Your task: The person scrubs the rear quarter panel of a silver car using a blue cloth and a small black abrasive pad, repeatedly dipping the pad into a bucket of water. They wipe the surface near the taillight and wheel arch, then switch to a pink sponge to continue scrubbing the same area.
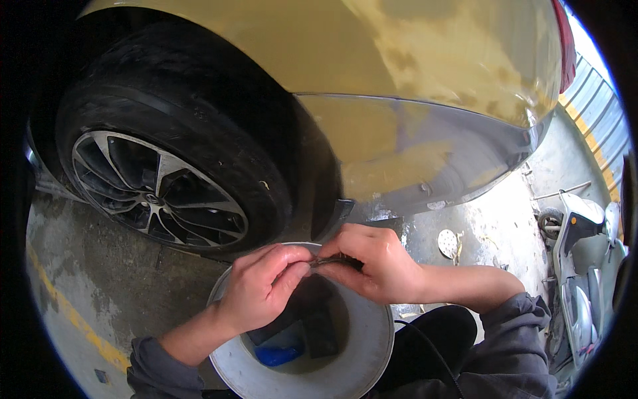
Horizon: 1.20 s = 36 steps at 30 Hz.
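Observation:
Over a white bucket (371, 344), my left hand (264, 284) and my right hand (374, 264) meet fingertip to fingertip. Both pinch a small dark thin sheet (326, 260), possibly sandpaper; most of it is hidden by the fingers. The skin of both hands looks wet. Murky water stands in the bucket. Dark flat pieces (320, 326) and a blue object (279, 354) lie in it, their exact kind unclear.
Just beyond the bucket is a car's rear wheel (154, 199). The body panel and bumper (398, 144) show yellowish and grey sanded patches. A perforated disc (447, 243) lies on the concrete floor (75, 279). At right stands a scooter (578, 279).

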### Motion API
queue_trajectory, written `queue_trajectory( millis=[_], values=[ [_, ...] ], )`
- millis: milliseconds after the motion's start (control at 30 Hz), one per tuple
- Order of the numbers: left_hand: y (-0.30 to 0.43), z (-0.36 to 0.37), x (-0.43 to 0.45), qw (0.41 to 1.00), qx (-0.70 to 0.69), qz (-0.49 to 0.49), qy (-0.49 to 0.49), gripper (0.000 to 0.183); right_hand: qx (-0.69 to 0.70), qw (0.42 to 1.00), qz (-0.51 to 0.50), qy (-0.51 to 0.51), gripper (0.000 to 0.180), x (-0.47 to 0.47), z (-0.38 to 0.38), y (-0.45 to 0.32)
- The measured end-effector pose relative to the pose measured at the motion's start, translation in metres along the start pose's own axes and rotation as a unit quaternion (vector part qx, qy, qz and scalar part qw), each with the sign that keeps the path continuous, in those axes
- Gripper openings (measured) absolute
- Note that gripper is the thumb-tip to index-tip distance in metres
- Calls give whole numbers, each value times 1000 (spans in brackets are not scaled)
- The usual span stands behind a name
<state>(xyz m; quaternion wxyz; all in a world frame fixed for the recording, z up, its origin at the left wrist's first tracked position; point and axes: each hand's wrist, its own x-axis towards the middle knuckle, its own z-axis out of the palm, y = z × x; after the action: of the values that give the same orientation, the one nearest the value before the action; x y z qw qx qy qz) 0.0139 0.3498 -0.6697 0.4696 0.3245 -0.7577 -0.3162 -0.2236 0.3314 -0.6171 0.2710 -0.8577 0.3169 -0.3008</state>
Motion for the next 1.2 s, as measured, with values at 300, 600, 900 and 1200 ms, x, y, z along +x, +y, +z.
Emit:
queue_trajectory(
  millis=[300,600,900,1200],
  values=[
    [3,8,6,991,106,84,5,15,66,998,-3,-13,17,-6,-5,10],
    [18,16,6,990,114,64,61,14,-12,990,-116,74,19,-3,-7,5],
    [-30,11,13,967,179,8,-183,6,-517,735,-343,271,33,31,-163,19],
    [-38,9,11,932,265,10,-247,12,-531,709,-405,225,37,43,-177,24]
  ],
)
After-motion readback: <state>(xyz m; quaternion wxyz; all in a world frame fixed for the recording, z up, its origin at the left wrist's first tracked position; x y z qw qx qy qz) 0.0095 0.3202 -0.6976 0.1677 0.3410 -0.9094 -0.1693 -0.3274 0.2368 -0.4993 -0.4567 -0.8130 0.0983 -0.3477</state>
